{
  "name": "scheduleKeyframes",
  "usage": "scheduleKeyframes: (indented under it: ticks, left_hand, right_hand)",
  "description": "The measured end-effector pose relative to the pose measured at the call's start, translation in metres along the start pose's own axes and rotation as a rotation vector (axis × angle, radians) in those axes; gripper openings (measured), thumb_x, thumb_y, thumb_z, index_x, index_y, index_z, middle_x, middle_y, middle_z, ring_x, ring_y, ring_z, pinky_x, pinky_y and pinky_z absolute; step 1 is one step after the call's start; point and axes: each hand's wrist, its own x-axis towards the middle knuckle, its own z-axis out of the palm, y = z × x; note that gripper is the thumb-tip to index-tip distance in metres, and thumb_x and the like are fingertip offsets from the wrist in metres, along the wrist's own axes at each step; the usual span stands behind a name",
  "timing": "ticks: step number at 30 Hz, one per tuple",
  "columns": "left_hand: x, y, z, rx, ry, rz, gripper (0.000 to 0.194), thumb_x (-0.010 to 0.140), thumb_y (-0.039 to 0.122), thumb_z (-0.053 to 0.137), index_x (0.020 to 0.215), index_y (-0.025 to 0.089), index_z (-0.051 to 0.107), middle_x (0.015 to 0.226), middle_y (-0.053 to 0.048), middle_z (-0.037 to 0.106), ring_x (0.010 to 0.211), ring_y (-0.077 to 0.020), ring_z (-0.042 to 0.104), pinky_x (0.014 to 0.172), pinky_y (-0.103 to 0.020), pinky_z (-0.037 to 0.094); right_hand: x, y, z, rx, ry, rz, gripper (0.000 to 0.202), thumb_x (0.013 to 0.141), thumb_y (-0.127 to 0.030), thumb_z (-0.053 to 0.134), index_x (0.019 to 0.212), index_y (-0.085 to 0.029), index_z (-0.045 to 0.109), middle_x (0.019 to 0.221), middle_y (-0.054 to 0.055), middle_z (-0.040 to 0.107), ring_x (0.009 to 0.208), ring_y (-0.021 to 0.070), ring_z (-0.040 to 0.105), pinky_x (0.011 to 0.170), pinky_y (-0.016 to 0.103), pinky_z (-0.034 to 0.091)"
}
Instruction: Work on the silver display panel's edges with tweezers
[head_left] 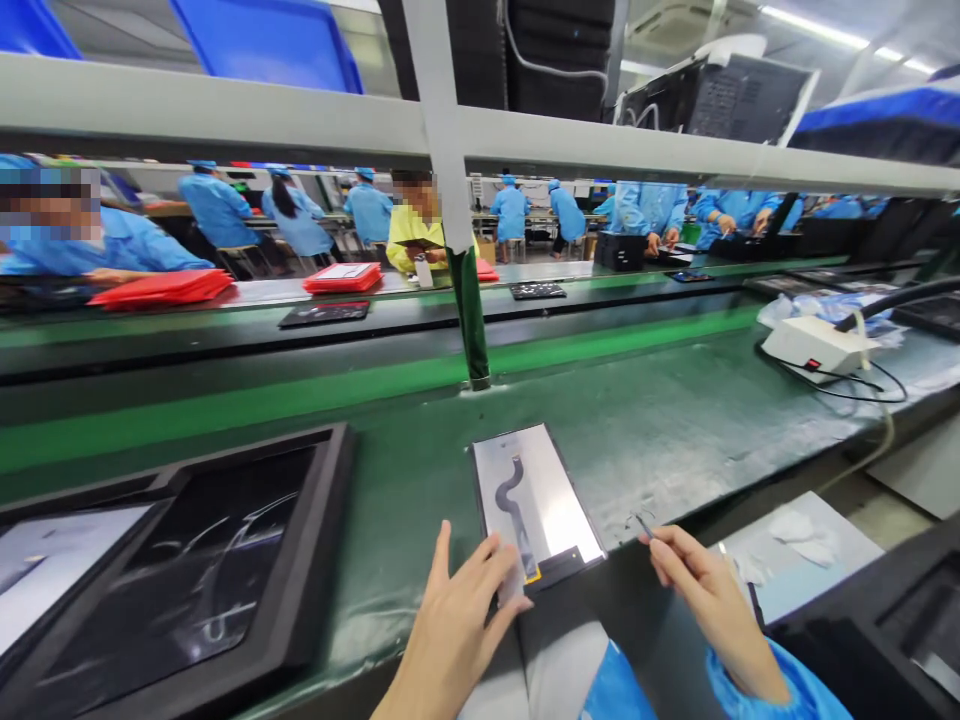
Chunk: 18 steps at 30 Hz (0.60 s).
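Bright overhead tubes (814,28) | glare on display panel (553,500) | wide-angle edge stretch | far detail soft, perhaps motion blur

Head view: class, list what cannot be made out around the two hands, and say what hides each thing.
In the head view:
Display panel: part of its lower left edge, behind the fingers of the left hand.
Thin tool: its grip end, hidden by the right hand; its tip, too small.
Ribbon cable: any print, too small to read.
Black tray: its left part, cut off by the picture's left edge.
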Motion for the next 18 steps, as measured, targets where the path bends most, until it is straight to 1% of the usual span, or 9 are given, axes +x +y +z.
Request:
scheduleKeyframes:
  ticks: [1, 2, 4, 5, 7, 9, 10, 13, 18]
  left_hand:
    - [0.011, 0.003, -0.002, -0.017, 0.020, 0.005, 0.015, 0.101, 0.028, 0.049, 0.109, 0.023, 0.060, 0.094, -0.001, 0.076, 0.095, -0.0214, 0.074, 0.121, -0.058, 0.014]
    - [0.023, 0.008, -0.004, -0.046, 0.034, 0.004, 0.013, 0.100, 0.023, 0.047, 0.100, 0.023, 0.060, 0.086, 0.001, 0.075, 0.086, -0.0191, 0.074, 0.121, -0.058, 0.017]
    - [0.047, 0.018, -0.002, -0.129, 0.015, -0.026, 0.017, 0.099, 0.021, 0.048, 0.088, 0.023, 0.059, 0.077, 0.003, 0.070, 0.068, -0.0149, 0.069, 0.115, -0.055, 0.031]
    - [0.059, 0.023, 0.001, -0.178, -0.021, -0.042, 0.018, 0.099, 0.023, 0.050, 0.083, 0.023, 0.059, 0.074, 0.003, 0.068, 0.065, -0.0148, 0.066, 0.109, -0.054, 0.039]
    - [0.079, 0.031, 0.010, -0.277, -0.097, -0.072, 0.016, 0.094, 0.026, 0.057, 0.080, 0.022, 0.061, 0.076, 0.000, 0.066, 0.072, -0.0182, 0.064, 0.087, -0.043, 0.053]
    - [0.093, 0.036, 0.021, -0.359, -0.164, -0.105, 0.006, 0.089, 0.025, 0.065, 0.083, 0.023, 0.064, 0.080, -0.001, 0.066, 0.079, -0.0207, 0.063, 0.073, -0.036, 0.053]
    - [0.098, 0.037, 0.027, -0.387, -0.185, -0.120, 0.004, 0.086, 0.025, 0.068, 0.085, 0.023, 0.066, 0.081, -0.001, 0.066, 0.081, -0.0212, 0.062, 0.071, -0.034, 0.053]
    - [0.104, 0.037, 0.038, -0.407, -0.191, -0.144, 0.005, 0.083, 0.028, 0.072, 0.083, 0.025, 0.068, 0.082, -0.001, 0.064, 0.084, -0.0219, 0.061, 0.073, -0.035, 0.051]
    - [0.108, 0.039, 0.041, -0.412, -0.186, -0.123, 0.013, 0.085, 0.023, 0.067, 0.073, 0.024, 0.067, 0.085, -0.003, 0.064, 0.087, -0.0226, 0.061, 0.076, -0.036, 0.050]
  right_hand:
    - [0.000, 0.001, 0.003, -0.008, -0.006, -0.007, 0.044, 0.080, -0.065, 0.061, 0.080, -0.022, 0.069, 0.055, -0.004, 0.047, 0.055, 0.0159, 0.046, 0.056, 0.029, 0.037]
    - [-0.001, 0.003, 0.005, -0.014, -0.019, -0.008, 0.043, 0.082, -0.063, 0.060, 0.084, -0.022, 0.069, 0.057, -0.004, 0.048, 0.057, 0.0163, 0.048, 0.056, 0.029, 0.038]
    - [-0.003, 0.007, 0.009, -0.017, -0.060, -0.009, 0.039, 0.085, -0.059, 0.059, 0.089, -0.021, 0.069, 0.061, -0.003, 0.052, 0.058, 0.0165, 0.050, 0.056, 0.028, 0.039]
    - [-0.004, 0.009, 0.011, -0.016, -0.081, -0.013, 0.037, 0.086, -0.057, 0.058, 0.091, -0.021, 0.068, 0.064, -0.003, 0.054, 0.059, 0.0165, 0.051, 0.057, 0.028, 0.039]
    - [-0.006, 0.011, 0.014, -0.020, -0.115, -0.025, 0.035, 0.088, -0.055, 0.056, 0.092, -0.021, 0.066, 0.066, -0.002, 0.055, 0.060, 0.0163, 0.052, 0.057, 0.028, 0.040]
    - [-0.008, 0.011, 0.017, -0.047, -0.143, -0.040, 0.034, 0.091, -0.053, 0.052, 0.092, -0.021, 0.065, 0.063, -0.004, 0.050, 0.058, 0.0158, 0.050, 0.056, 0.027, 0.038]
    - [-0.009, 0.010, 0.018, -0.067, -0.154, -0.049, 0.033, 0.092, -0.052, 0.051, 0.092, -0.021, 0.064, 0.061, -0.005, 0.047, 0.057, 0.0154, 0.049, 0.055, 0.027, 0.036]
    - [-0.010, 0.010, 0.019, -0.132, -0.175, -0.075, 0.030, 0.095, -0.047, 0.047, 0.093, -0.022, 0.063, 0.058, -0.006, 0.044, 0.055, 0.0151, 0.047, 0.055, 0.027, 0.034]
    - [-0.012, 0.014, 0.022, -0.168, -0.125, -0.113, 0.025, 0.095, -0.046, 0.048, 0.093, -0.025, 0.061, 0.069, -0.002, 0.062, 0.064, 0.0180, 0.058, 0.061, 0.027, 0.040]
